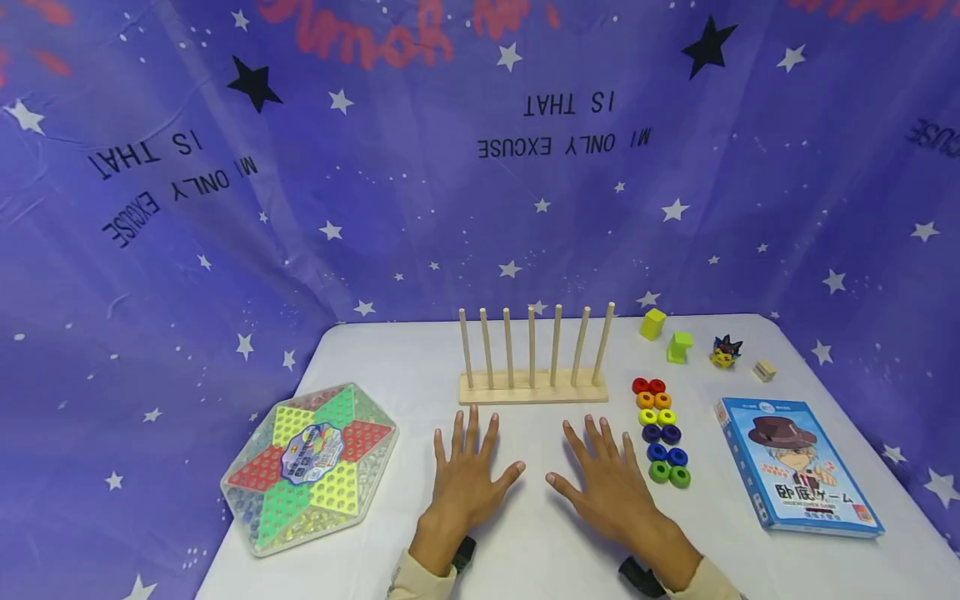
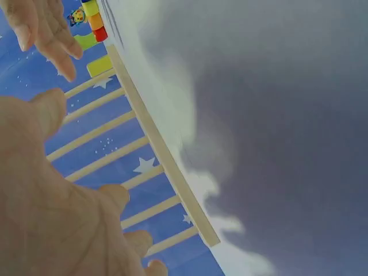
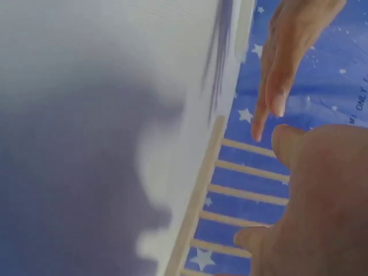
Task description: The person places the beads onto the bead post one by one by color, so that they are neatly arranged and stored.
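At the centre of the frame, the seven-peg wooden rack (image 1: 521, 387) blocks your way just beyond your left hand (image 1: 465, 490) and right hand (image 1: 611, 492); its upright pegs (image 1: 556, 346) leave only narrow gaps. You can pass between your hands. Right of centre, paired coloured rings (image 1: 671, 441) obstruct you, then the Undercover Game box (image 1: 802, 467). Toward lower left, you have room before the Chinese checkers board (image 1: 315, 454).

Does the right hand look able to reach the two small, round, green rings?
Probably yes: the right hand is empty, and nothing visible stands between it and the green rings beside it.
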`<state>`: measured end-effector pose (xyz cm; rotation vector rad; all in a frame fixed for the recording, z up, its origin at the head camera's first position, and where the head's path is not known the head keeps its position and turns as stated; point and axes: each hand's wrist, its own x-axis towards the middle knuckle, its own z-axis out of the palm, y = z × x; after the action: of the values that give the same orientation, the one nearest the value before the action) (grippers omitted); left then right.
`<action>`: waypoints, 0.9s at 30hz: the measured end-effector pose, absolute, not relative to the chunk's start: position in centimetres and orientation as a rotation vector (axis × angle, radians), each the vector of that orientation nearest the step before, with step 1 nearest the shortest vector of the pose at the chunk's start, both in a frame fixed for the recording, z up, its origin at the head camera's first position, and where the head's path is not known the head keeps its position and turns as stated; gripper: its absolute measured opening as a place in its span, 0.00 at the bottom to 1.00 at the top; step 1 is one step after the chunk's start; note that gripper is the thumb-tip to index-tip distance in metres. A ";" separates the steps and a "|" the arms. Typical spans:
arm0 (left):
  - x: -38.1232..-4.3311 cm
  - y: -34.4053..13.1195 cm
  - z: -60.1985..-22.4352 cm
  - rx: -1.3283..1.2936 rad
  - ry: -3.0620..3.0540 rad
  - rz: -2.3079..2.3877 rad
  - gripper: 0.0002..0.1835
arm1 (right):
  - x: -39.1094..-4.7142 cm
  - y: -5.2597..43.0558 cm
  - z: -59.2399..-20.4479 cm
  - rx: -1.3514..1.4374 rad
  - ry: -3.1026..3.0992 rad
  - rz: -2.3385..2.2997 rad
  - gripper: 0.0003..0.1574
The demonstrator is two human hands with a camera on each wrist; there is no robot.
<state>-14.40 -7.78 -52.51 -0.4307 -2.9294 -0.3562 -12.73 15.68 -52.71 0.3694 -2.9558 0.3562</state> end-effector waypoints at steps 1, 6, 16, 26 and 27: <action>-14.6 -7.9 -52.3 -0.431 -2.936 -0.388 0.45 | -12.8 15.9 -52.4 0.366 -2.956 0.363 0.54; -17.5 -9.6 -50.1 -0.357 -2.950 -0.729 0.43 | -13.5 18.7 -48.7 0.269 -2.970 0.551 0.54; -26.3 -13.4 -52.2 -0.114 -2.631 -1.715 0.25 | -11.5 28.1 -47.9 -0.327 -2.849 1.208 0.35; -27.5 -12.8 -55.9 -0.054 -2.675 -1.548 0.24 | -10.4 28.9 -53.6 -0.586 -3.013 1.381 0.38; -27.5 -12.8 -55.9 -0.047 -2.678 -1.560 0.24 | -10.4 28.8 -53.8 -0.615 -3.027 1.369 0.37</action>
<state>-27.48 -12.78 -55.85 -0.0473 -2.6782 -1.5601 -10.39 28.80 -53.81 -0.6146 -3.0266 1.3689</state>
